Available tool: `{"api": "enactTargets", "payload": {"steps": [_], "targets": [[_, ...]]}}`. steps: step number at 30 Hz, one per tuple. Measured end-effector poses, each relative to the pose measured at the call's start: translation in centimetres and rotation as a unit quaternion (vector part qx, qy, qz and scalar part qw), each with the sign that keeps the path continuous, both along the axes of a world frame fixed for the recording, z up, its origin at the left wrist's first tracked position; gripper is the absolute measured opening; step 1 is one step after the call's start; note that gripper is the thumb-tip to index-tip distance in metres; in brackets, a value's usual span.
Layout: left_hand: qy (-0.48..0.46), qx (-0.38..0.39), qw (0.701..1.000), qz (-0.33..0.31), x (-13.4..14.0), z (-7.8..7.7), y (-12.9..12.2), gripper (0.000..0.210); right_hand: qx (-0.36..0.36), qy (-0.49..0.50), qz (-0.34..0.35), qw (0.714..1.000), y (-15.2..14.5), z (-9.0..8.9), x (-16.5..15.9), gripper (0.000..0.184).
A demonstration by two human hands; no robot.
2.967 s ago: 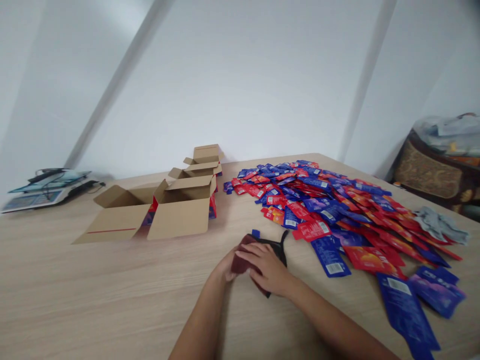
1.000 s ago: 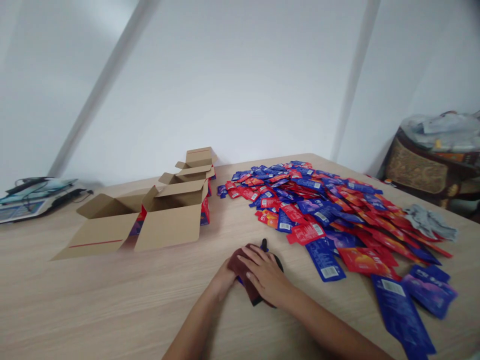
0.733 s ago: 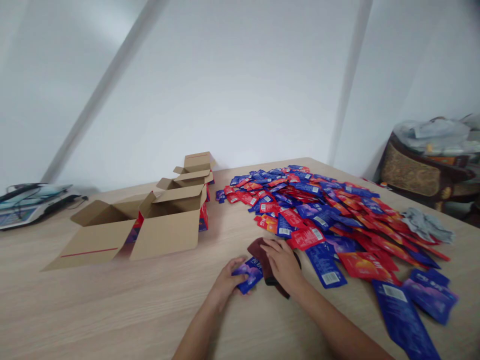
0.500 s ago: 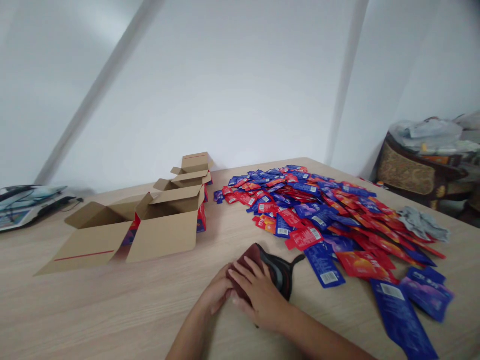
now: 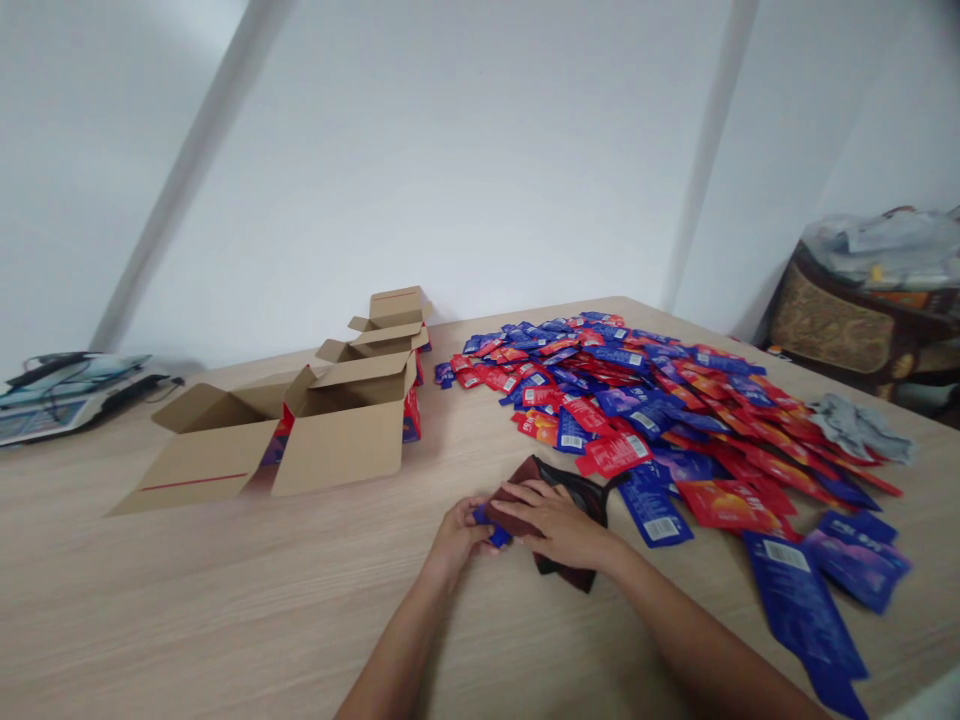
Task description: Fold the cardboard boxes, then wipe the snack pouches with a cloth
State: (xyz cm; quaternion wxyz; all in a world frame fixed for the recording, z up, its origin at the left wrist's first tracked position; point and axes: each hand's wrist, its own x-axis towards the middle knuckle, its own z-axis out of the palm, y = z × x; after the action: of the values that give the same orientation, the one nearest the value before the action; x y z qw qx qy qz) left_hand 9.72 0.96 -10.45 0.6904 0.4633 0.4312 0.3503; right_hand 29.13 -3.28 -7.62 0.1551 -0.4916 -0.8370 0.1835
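Exposure bright, light cool and diffuse; can't pin down the source. Smooth white wall (image 5: 480,150) has its hottest patch at far left, soft falloff elsewhere. Pale wood-grain table (image 5: 225,620) evenly lit, with faint soft-edged shadows near, beside the forearms. Open brown cardboard boxes (image 5: 349,440) go dark inside. Maroon cloth pouch (image 5: 536,470) reads dark, fold detail muddy. Bare left hand (image 5: 454,540) and bare right hand (image 5: 566,530) slightly soft. Small print on the flat red and blue packets (image 5: 615,452) smears; barcodes show as pale blocks. Wide-angle stretch at left and right edges, wall lines leaning. Far right corner vignetted.
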Motion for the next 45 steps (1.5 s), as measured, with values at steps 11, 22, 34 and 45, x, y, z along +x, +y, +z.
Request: {"api": "enactTargets", "payload": {"steps": [11, 22, 34, 45], "targets": [[-0.017, 0.001, 0.999, 0.03, -0.5, -0.2, 0.2, 0.032, 0.134, 0.077, -0.069, 0.986, -1.4, -0.4, -3.2, 0.058], [0.001, -0.009, 0.999, 0.033, -0.1, 0.1, 0.1, 0.035, 0.074, 0.01, -0.137, 0.988, 1.1, -2.3, -1.6, 0.051], [-0.016, 0.072, 0.994, 0.084, -0.2, -0.4, 0.1, 0.022, 0.103, 0.056, -0.026, 0.993, -2.3, -0.8, -5.4, 0.063], [0.01, 0.025, 0.999, 0.042, 0.1, 0.3, -0.3, 0.042, 0.096, -0.026, -0.186, 0.978, 1.1, -2.0, -0.5, 0.056]]}}
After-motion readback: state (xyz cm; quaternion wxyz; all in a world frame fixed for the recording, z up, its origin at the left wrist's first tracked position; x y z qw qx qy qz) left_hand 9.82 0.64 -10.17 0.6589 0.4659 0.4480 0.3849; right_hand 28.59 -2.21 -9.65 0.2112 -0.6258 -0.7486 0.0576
